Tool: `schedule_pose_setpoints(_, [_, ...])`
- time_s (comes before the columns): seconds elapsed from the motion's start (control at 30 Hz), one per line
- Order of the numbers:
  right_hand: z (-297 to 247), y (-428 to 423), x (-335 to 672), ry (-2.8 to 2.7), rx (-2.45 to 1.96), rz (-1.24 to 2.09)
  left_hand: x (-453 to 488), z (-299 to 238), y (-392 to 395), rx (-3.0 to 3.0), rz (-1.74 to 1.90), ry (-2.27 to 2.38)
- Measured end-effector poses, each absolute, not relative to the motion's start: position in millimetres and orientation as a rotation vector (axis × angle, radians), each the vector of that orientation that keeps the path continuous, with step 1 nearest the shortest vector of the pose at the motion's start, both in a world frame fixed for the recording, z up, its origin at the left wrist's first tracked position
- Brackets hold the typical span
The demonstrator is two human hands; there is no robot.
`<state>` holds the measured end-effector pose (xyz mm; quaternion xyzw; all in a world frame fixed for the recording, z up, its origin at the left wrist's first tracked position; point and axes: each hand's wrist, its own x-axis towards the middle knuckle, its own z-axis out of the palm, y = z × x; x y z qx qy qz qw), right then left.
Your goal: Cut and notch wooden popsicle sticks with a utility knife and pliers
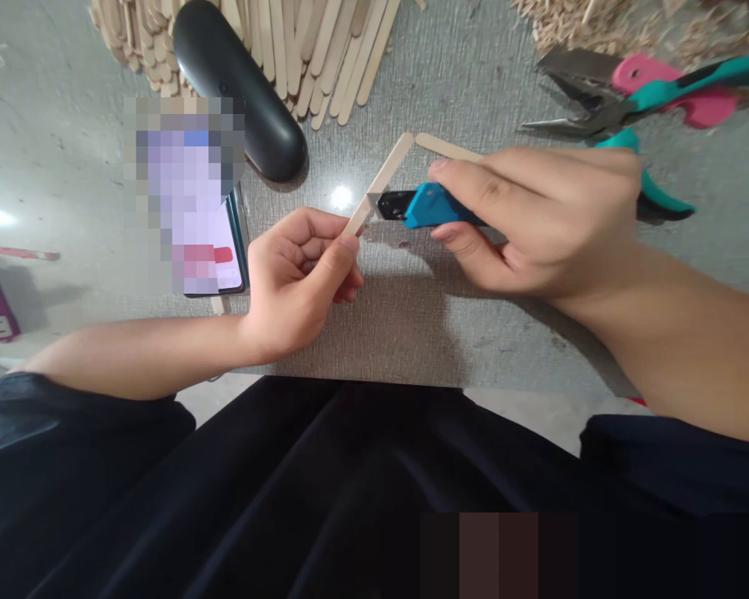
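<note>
A flat wooden craft stick (pixel 389 169) slants up and to the right from my left hand (pixel 305 279), pinched near its lower end between thumb and fingers. My right hand (pixel 537 216) is wrapped round a blue and black utility knife (pixel 434 205). The knife's short blade meets the right edge of the stick, a little above my left fingertips. Whether it has cut into the wood is too small to tell. Another craft stick (pixel 446 148) lies just beyond my right hand, its right end hidden by the fingers.
Many craft sticks (pixel 337 58) lie spread at the back, beside a black oblong case (pixel 243 96). A phone (pixel 234 241), partly blurred, lies left of my left hand. Teal-handled pliers (pixel 605 121), a pink-handled tool (pixel 646 79) and wood shavings (pixel 574 29) are at the back right.
</note>
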<state>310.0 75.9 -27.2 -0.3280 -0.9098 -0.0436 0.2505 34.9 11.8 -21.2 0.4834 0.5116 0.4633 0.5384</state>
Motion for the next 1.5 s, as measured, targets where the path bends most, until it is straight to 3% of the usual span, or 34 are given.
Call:
schedule_pose_setpoints(0.7, [-28.5,75.1,315.3,-2.558,-0.847,-0.158,30.4,-26.6,13.9,1.212,1.186,1.139])
schedule_pose_setpoints(1.07, [-18.8,73.8,320.6,-2.729,-1.096,0.190,29.8,-23.9,13.5,1.279,1.192,1.157])
schedule_pose_setpoints(1.37, [-23.8,76.0,321.8,-2.677,-0.932,-0.157,31.3,-21.2,14.5,1.190,1.183,1.114])
schedule_pose_setpoints(1.5, [-28.7,76.0,321.7,-2.676,-0.995,-0.042,31.6,-22.1,14.8,1.157,1.163,1.104])
